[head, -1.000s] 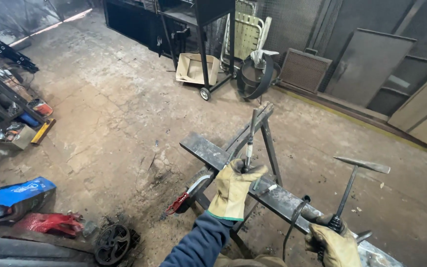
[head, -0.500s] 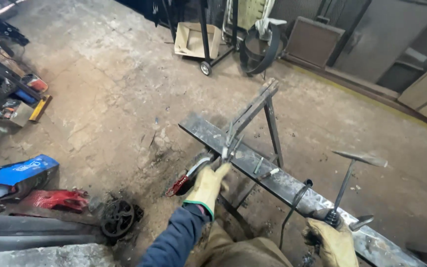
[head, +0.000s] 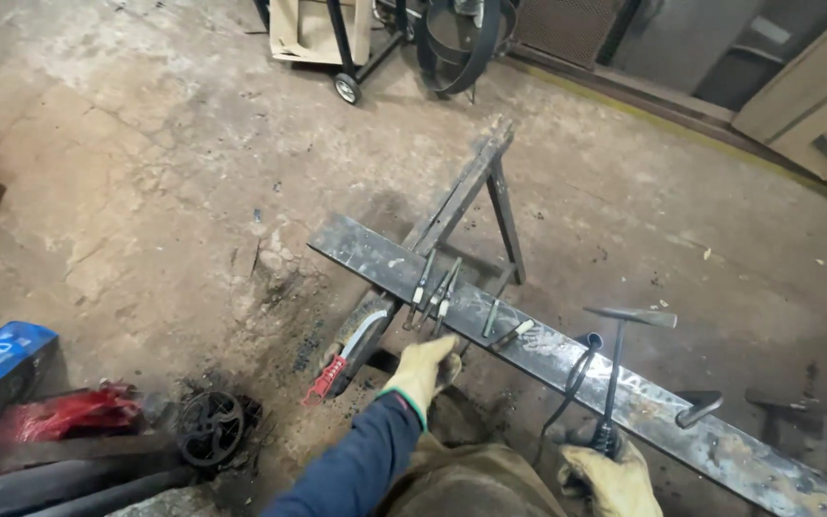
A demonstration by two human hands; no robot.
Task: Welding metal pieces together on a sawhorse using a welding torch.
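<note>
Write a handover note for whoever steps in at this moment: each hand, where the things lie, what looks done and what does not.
Left hand: gloved, at the near edge of the steel bar, just below the loose rods; it holds nothing that shows.
Right hand: gloved, gripping the chipping hammer, head raised over the bar.
The bar lies across a sawhorse.
Done: rods lie on the bar.
Left: cannot tell from this view.

Dim even light, soft shadows, seemingly sharp
</note>
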